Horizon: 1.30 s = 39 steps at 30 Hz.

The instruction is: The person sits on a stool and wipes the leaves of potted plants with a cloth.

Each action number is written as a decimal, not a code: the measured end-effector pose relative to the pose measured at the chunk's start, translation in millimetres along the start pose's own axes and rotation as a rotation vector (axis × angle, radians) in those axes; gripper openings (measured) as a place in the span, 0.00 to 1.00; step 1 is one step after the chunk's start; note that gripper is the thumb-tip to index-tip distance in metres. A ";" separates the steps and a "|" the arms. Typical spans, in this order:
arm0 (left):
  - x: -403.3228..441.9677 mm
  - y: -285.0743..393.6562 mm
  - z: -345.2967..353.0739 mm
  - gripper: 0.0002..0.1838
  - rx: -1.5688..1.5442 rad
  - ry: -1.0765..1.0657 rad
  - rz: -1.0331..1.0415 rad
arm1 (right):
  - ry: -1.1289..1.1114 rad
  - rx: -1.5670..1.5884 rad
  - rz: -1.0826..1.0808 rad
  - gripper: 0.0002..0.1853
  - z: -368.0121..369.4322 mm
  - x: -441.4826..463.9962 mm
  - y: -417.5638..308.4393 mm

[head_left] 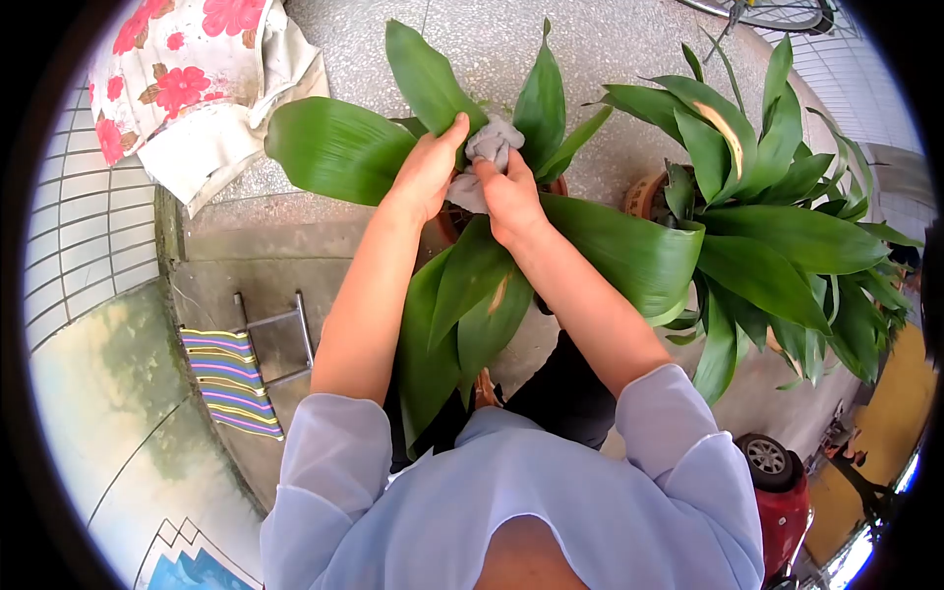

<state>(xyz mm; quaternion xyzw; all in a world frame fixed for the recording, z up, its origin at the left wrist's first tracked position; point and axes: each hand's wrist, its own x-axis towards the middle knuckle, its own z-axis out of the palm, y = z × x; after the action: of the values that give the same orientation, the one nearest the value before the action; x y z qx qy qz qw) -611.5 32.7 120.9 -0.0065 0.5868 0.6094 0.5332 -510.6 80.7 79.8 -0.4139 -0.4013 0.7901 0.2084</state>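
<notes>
My right hand (513,202) grips a crumpled grey cloth (496,140), bunched near the middle of a potted plant with broad green leaves. Close beside it, my left hand (430,169) has its fingers closed around the lower part of an upright leaf (425,74), its thumb against the green surface. A part of the cloth hangs below, between the two hands. Only bits of the plant's reddish pot (447,229) show under the leaves. One large leaf (619,246) stretches right beneath my right forearm, and others droop toward my lap.
A second leafy plant (787,236) stands in a pot (644,195) on the right. At left are a striped folding stool (231,383) and a floral cloth (182,84). A bicycle wheel (787,12) shows at the top right, a red vehicle (782,516) at the lower right.
</notes>
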 end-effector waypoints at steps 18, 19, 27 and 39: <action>-21.9 10.0 -12.5 0.22 -0.281 -0.196 0.318 | 0.038 -0.912 -0.811 0.22 0.1 -9.1 1.1; -21.7 12.3 -15.0 0.22 -0.319 -0.211 0.310 | 0.049 -0.920 -0.587 0.22 -7.9 -3.8 12.0; -24.5 16.0 -7.2 0.22 -0.305 -0.215 0.285 | -0.047 -0.181 -0.210 0.15 5.7 -2.1 7.6; -32.2 24.9 -4.8 0.28 -0.342 -0.339 0.392 | 0.000 -0.975 -0.569 0.22 5.1 -26.0 -4.6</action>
<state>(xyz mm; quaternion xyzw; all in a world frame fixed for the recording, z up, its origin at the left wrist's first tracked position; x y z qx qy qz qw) -616.9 15.0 157.5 0.1190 0.3687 0.7828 0.4869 -500.0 63.8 97.8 -0.3380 -0.8156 0.4260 0.1979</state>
